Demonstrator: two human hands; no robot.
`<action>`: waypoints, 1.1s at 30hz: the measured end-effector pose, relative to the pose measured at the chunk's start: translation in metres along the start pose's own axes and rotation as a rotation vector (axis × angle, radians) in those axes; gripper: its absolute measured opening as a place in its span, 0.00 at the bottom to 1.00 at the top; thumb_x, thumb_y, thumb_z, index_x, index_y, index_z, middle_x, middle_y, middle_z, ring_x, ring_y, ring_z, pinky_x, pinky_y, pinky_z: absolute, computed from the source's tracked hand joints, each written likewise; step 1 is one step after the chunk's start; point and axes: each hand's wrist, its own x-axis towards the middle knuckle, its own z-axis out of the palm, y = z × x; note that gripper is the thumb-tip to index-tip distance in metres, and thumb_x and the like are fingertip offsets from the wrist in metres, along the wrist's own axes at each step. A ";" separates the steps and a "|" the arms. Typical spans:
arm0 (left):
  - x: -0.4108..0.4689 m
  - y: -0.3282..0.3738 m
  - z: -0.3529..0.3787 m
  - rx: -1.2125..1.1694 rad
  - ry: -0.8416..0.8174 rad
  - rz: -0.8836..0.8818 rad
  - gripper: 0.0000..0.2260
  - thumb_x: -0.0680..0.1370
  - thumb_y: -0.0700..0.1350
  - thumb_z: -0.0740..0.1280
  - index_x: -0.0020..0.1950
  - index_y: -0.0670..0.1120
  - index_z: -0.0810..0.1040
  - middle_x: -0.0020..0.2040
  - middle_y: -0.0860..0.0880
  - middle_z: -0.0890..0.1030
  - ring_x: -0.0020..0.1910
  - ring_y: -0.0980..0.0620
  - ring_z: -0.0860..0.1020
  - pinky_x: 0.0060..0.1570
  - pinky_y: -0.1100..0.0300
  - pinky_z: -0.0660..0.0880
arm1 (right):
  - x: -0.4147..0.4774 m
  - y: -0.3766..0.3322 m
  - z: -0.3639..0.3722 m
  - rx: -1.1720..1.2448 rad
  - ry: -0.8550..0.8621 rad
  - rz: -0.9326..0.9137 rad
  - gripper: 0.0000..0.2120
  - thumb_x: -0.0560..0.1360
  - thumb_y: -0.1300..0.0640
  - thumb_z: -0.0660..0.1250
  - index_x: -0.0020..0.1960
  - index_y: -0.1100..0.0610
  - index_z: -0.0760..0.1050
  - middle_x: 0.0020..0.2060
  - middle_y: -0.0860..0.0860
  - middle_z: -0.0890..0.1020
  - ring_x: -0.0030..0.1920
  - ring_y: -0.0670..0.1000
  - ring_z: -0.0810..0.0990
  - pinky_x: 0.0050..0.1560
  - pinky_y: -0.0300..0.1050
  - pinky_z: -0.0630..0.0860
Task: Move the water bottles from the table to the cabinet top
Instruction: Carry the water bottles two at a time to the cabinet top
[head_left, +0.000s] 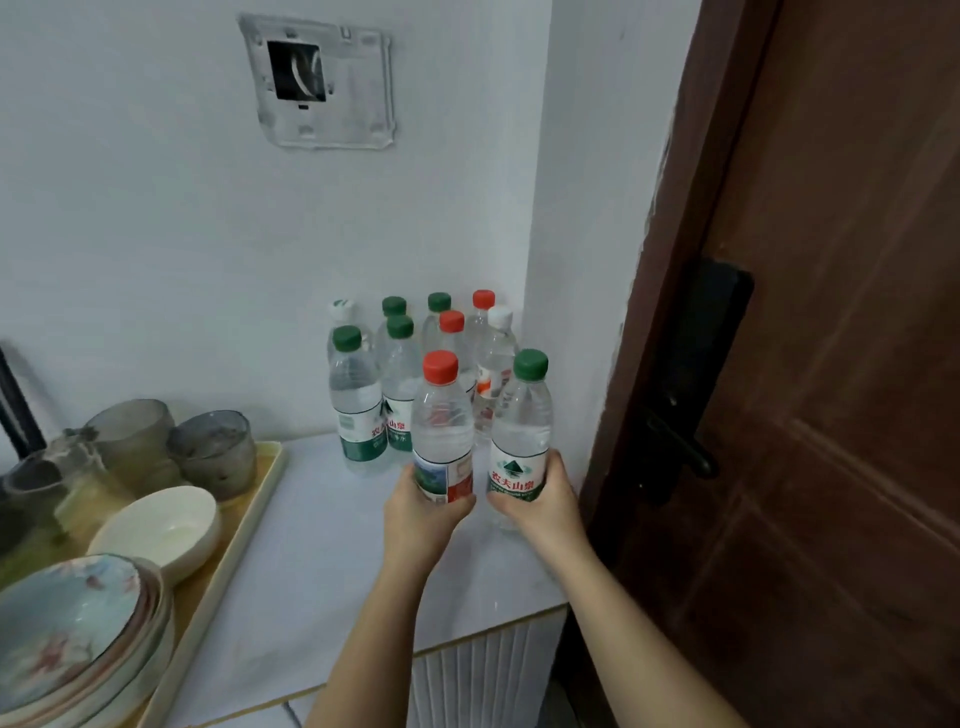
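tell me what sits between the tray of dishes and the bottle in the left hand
Nothing: the head view shows only bare white cabinet top between the tray and the red-capped bottle in the left hand.

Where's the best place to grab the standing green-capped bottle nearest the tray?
Probably wrap the labelled middle of that green-capped bottle, coming from its left front. It stands upright, that side is open over the cabinet top, and other bottles crowd its right and back.

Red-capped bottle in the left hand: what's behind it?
More water bottles stand upright on the cabinet top near the wall corner; eight caps show. The red-capped bottle and the green-capped bottle cover some lower bodies.
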 end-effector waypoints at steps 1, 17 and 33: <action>0.007 -0.003 0.003 0.000 -0.011 -0.011 0.19 0.65 0.42 0.77 0.54 0.47 0.78 0.47 0.51 0.84 0.45 0.54 0.81 0.45 0.58 0.76 | 0.006 0.004 0.003 -0.008 0.003 0.016 0.28 0.64 0.60 0.80 0.58 0.49 0.70 0.45 0.40 0.80 0.46 0.39 0.80 0.40 0.33 0.75; 0.059 -0.018 0.022 0.162 -0.147 0.003 0.26 0.64 0.42 0.80 0.58 0.48 0.74 0.55 0.50 0.80 0.50 0.53 0.79 0.45 0.67 0.73 | 0.064 0.027 0.018 -0.042 -0.077 0.040 0.30 0.64 0.61 0.80 0.62 0.53 0.71 0.52 0.46 0.82 0.52 0.45 0.82 0.50 0.41 0.77; 0.079 0.000 0.041 0.288 -0.133 -0.091 0.28 0.68 0.41 0.78 0.65 0.39 0.72 0.62 0.43 0.80 0.60 0.44 0.78 0.49 0.63 0.69 | 0.103 0.022 0.012 -0.027 -0.290 0.021 0.31 0.69 0.71 0.73 0.68 0.56 0.68 0.59 0.50 0.81 0.59 0.46 0.80 0.52 0.32 0.75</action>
